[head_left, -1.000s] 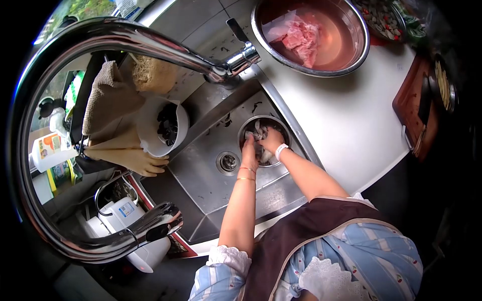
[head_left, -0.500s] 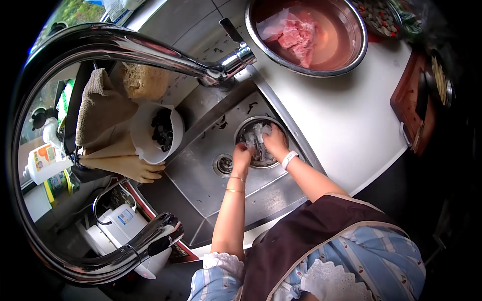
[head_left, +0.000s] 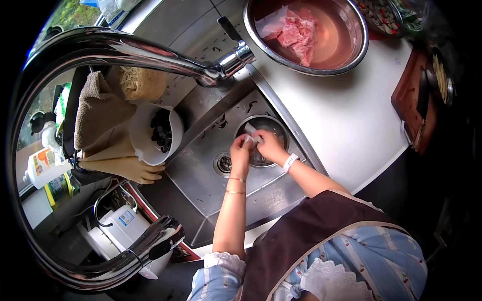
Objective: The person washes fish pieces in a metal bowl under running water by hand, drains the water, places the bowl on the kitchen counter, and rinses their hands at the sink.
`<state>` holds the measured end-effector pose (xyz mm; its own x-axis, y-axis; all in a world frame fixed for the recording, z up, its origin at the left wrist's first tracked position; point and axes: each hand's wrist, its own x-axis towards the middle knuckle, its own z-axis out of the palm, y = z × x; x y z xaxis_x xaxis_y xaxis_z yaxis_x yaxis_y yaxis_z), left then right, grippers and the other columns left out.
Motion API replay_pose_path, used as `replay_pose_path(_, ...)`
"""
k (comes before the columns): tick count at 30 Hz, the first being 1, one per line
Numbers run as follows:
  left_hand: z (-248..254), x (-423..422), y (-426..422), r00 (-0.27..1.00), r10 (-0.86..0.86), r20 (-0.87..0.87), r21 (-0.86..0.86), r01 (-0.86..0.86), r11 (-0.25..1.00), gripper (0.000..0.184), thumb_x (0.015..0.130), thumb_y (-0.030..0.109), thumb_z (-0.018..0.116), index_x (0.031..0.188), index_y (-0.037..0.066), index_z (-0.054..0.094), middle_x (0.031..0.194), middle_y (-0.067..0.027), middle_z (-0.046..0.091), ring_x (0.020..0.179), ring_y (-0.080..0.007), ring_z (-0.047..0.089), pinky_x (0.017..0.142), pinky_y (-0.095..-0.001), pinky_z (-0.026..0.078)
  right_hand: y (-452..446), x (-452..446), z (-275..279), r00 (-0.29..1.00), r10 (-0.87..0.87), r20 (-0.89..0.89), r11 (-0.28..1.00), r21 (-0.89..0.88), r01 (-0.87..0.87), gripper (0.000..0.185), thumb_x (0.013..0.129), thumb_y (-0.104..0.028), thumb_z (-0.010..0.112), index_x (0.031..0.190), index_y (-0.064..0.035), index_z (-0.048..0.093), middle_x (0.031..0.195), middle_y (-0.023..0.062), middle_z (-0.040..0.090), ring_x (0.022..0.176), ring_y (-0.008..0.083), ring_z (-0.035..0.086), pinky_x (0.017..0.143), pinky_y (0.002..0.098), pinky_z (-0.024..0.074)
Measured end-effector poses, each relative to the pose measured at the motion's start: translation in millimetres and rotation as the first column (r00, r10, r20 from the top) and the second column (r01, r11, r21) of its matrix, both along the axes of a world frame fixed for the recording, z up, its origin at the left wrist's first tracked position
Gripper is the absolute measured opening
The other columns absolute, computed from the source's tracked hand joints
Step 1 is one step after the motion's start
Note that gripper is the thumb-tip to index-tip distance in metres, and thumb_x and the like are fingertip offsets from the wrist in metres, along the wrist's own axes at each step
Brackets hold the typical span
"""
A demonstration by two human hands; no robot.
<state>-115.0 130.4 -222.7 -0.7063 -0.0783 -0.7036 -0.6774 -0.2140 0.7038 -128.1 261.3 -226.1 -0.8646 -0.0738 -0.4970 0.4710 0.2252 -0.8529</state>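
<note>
Over a round metal bowl (head_left: 281, 131) in the sink (head_left: 211, 193), my two hands are close together. My left hand (head_left: 241, 148) pinches a small, wet, whitish piece (head_left: 249, 138), whose kind I cannot make out. On the piece's other side, my right hand (head_left: 270, 147) also has its fingers closed on it. A pale, translucent strip shows in the bowl just behind the fingers. Much of the bowl's inside is hidden by my hands. Left of the bowl is the drain (head_left: 223, 164) with dark scraps in it.
A white tub (head_left: 175, 131) with dark pieces stands at the sink's left, near a rubber glove (head_left: 125, 167) and a cloth (head_left: 98, 113). The faucet (head_left: 150, 47) arches across the left. A large bowl (head_left: 362, 45) of raw meat in reddish water sits on the counter (head_left: 346, 120).
My hands have come up out of the bowl's contents and closer together, with the whitish piece now between the fingers. The right hand has shifted slightly down and left.
</note>
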Motion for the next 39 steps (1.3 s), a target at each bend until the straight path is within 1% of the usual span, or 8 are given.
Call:
replay_pose_path(6,6,11,2,0.983,-0.064,0.170,-0.123,0.085,0.989,0.043,0.087,0.018,0.053,0.126,0.002,0.044,0.114,-0.0066,0.055,0.096,-0.0143,0.053,0.078,-0.0291,0.044,6,11,8,0.982,0.057,0.182,0.867,0.479,-0.139,0.057,0.075,-0.020,0.060,0.126,-0.0010,0.045,0.130,0.0231,0.043,0.122,0.0359,0.040,0.103,0.0403,0.0305)
replay_pose_path(9,-43,9,-11,0.900,-0.040,0.433,0.307,-0.105,0.946,0.050,0.091,0.042,0.047,0.135,0.022,0.035,0.129,-0.0051,0.046,0.108,-0.0275,0.048,0.082,-0.0519,0.040,-2,-4,-15,0.966,0.013,0.258,0.908,0.402,-0.119,0.067,0.077,-0.029,0.061,0.132,0.0001,0.036,0.132,0.0243,0.040,0.126,0.0369,0.035,0.104,0.0414,0.0297)
replay_pose_path(13,-40,-6,3,0.901,0.008,0.433,0.397,-0.199,0.896,0.049,0.090,0.043,0.049,0.129,0.015,0.040,0.126,-0.0069,0.048,0.112,-0.0259,0.047,0.089,-0.0502,0.039,-11,-16,-46,0.949,0.023,0.314,0.973,0.212,-0.094,0.065,0.078,-0.033,0.062,0.127,0.0047,0.042,0.128,0.0249,0.045,0.123,0.0344,0.041,0.101,0.0375,0.0336)
replay_pose_path(19,-10,5,13,0.970,0.240,-0.049,0.268,-0.219,0.938,0.016,0.090,0.016,0.052,0.101,0.005,0.053,0.091,-0.0014,0.056,0.085,-0.0111,0.052,0.070,-0.0244,0.043,-7,-18,-6,0.995,0.047,0.093,0.999,0.017,-0.048,0.042,0.074,-0.013,0.058,0.110,0.0077,0.056,0.115,0.0246,0.056,0.109,0.0291,0.055,0.090,0.0327,0.0428)
replay_pose_path(22,0,23,-4,0.994,0.001,-0.112,0.059,0.005,0.998,0.016,0.086,0.005,0.047,0.100,0.005,0.054,0.100,-0.0043,0.058,0.087,-0.0123,0.055,0.074,-0.0248,0.045,0,0,-5,0.975,0.157,-0.157,0.987,0.005,-0.158,0.041,0.070,-0.004,0.052,0.109,0.0055,0.058,0.113,0.0249,0.056,0.109,0.0318,0.054,0.092,0.0332,0.0420)
replay_pose_path(27,8,38,-13,0.996,-0.032,0.078,-0.126,0.042,0.991,0.024,0.085,0.006,0.046,0.107,0.004,0.053,0.099,-0.0086,0.057,0.082,-0.0165,0.055,0.069,-0.0285,0.050,13,22,17,0.960,0.280,-0.009,0.901,0.349,-0.259,0.047,0.071,-0.007,0.056,0.117,0.0053,0.052,0.121,0.0288,0.049,0.114,0.0395,0.046,0.100,0.0396,0.0344)
replay_pose_path(35,-21,-1,4,0.892,0.004,0.453,0.454,-0.234,0.860,0.054,0.093,0.039,0.042,0.137,0.009,0.031,0.140,-0.0135,0.030,0.128,-0.0364,0.030,0.095,-0.0609,0.034,-5,12,-51,0.921,-0.241,0.305,0.966,-0.017,0.259,0.066,0.077,-0.025,0.064,0.131,0.0014,0.037,0.123,0.0261,0.048,0.118,0.0359,0.045,0.097,0.0367,0.0369)
replay_pose_path(39,-7,-15,15,0.924,0.044,0.380,0.262,-0.153,0.953,0.047,0.092,0.029,0.045,0.135,0.010,0.035,0.133,-0.0123,0.041,0.122,-0.0311,0.039,0.093,-0.0550,0.039,-5,-7,-24,0.947,-0.138,0.291,0.990,0.054,0.128,0.058,0.077,-0.025,0.064,0.123,0.0054,0.045,0.121,0.0254,0.051,0.114,0.0347,0.049,0.095,0.0364,0.0390)
